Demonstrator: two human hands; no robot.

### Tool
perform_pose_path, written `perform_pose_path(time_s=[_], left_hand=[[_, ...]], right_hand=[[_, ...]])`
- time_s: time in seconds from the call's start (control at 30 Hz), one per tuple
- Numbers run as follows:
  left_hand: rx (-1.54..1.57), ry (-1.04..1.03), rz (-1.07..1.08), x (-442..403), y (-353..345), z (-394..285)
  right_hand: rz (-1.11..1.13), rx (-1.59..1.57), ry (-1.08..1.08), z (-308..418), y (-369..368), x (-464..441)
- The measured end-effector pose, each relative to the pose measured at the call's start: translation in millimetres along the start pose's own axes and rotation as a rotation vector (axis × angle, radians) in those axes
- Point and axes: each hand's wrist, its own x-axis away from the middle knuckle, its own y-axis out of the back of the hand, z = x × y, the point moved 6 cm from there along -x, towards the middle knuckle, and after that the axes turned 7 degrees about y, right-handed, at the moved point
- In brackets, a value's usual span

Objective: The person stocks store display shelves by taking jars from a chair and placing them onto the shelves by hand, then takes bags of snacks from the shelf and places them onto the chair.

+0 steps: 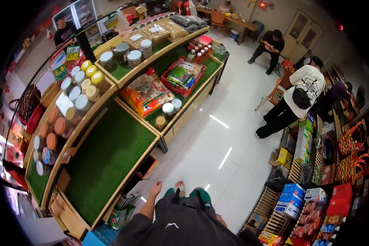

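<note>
My left hand point(156, 188) hangs beside my left leg, its fingers loosely curled with nothing visible in them. It is nearest to the low display shelf lined with green turf point(110, 151), but does not touch it. Of my right arm only a patch of skin point(220, 220) shows at my right side; the fingers are hidden by my dark shirt point(180, 225). On the shelf's upper tier stand several jars with brown lids point(61, 127) and pale lids point(82, 101). Farther along lie bagged goods point(145, 92) and a red basket with packets point(183, 76).
A tiled aisle point(201, 147) runs ahead between the display and slatted racks holding blue-and-white boxes point(290, 201) and red goods point(340, 201). A person in a white shirt point(305, 88) stands at the right racks. Another person point(270, 47) sits farther back; one stands behind the display point(64, 30).
</note>
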Motion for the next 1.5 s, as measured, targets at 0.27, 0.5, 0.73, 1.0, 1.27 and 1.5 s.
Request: perform_pose_path(time_s=[0.27,0.5,0.73,1.0,1.27,1.5], left_hand=[[0.106,-0.139,-0.060,-52,7,-176],[0.084,-0.109,-0.254,-107,35,-243],[0.168,-0.218,-0.614,-149,107,-358],[0.218,-0.313,-0.855,-148,169,-473],[0.264,-0.432,-0.986,-142,235,-547],[0.897,-0.499,-0.810,-189,293,-575]], right_hand=[[-0.241,-0.597,-0.497,60,120,-148],[-0.159,-0.553,-0.314,156,210,-330],[-0.023,-0.498,-0.157,243,258,-459],[0.040,-0.623,-0.004,397,291,-510],[0.347,-0.663,0.473,630,240,-499],[0.395,-0.546,0.971,835,223,-462]])
